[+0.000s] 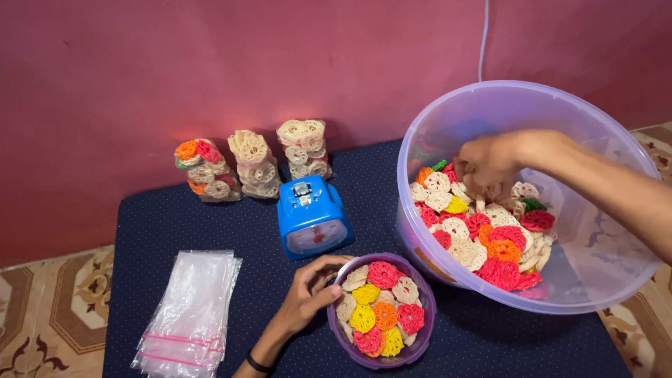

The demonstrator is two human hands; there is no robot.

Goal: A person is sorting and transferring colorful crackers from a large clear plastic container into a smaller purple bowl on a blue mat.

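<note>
Head view looked down on a low table (pixel 210 217) covered in dark blue dotted cloth, set against a red wall (pixel 210 63). Your left hand (pixel 311 290) gripped the near-left rim of a small purple bowl (pixel 423 329), thumb over the edge, fingers curled outside. That bowl sat at the front of the table, heaped with round lacy crackers (pixel 383 315) in pink, yellow, orange and cream.

Your right hand (pixel 490 164) reached into a large clear plastic tub (pixel 602 280), tilted toward you at the right side of the table, just beside the bowl. Fingers were curled down into the loose crackers (pixel 483 238) piled in the tub; you appeared to be pinching some, though exactly which ones could not be told.

A blue kitchen scale (pixel 311 218) stood behind the bowl, near mid-table. Three filled packets of crackers (pixel 255 164) stood in a row along the wall behind the scale. A stack of empty clear zip bags (pixel 189 315) with pink seals lay at the front left, well apart from your left hand. Patterned floor tiles (pixel 49 308) showed beyond the table on both sides.
</note>
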